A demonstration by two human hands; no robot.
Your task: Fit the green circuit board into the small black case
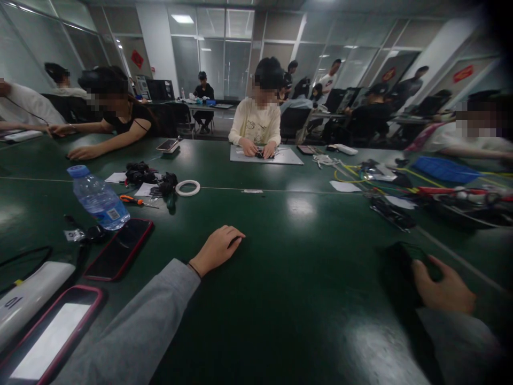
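Phone (52, 339) lies left; right hand (445, 286) touches dark object (405, 262).

One camera is sitting on the person's head. It is facing forward and down, looking over the green counter (288, 299), with both hands (216, 248) showing nearby and glass walls (212, 67) showing far away.

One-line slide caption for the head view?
Left hand rests on a green tabletop, right hand touches a dark, indistinct object, with a water bottle and two smartphones at left.
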